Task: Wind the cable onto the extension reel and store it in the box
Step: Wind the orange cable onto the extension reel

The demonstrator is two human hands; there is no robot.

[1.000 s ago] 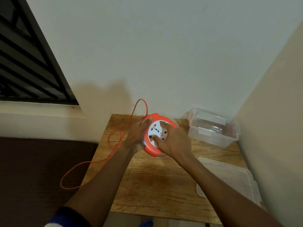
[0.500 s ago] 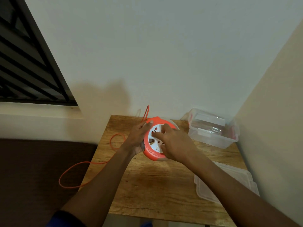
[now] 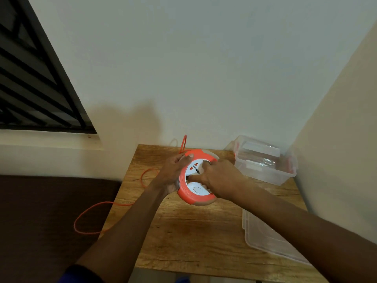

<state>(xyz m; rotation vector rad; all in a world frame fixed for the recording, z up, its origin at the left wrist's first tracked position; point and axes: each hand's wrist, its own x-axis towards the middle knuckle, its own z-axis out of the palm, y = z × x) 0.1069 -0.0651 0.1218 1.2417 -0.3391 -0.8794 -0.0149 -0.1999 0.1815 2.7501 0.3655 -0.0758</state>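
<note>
Reel (image 3: 194,190), orange around the rim with a white socket face, is held tilted above the far half of a wooden table (image 3: 195,237), between both hands. Its white face is turned up toward the camera and shows a few socket holes and a round button near the lower edge.

On the reel's left side, the left hand (image 3: 173,174) wraps the orange rim: the thumb lies across the top of the rim and the curled fingers grip the edge from behind, where they are mostly hidden. On the white face, the right hand (image 3: 219,179) lies from the right, its fingers curled down onto the middle and the thumb reaching toward the centre; whether the fingertips hook into a recess there cannot be told.

A thin orange cable (image 3: 95,207) leaves the reel at its upper left, just behind the left thumb, where a narrow loop stands up against the wall. More of it curves beside the left wrist over the table's left edge, then hangs in a big loose loop over the dark floor to the left of the table.

At the table's far right corner, well apart from the reel, stands a clear plastic box (image 3: 265,170) with red clips, open at the top. Its clear lid (image 3: 269,240) lies flat along the right edge of the table, nearer the camera, under the right forearm.
</note>
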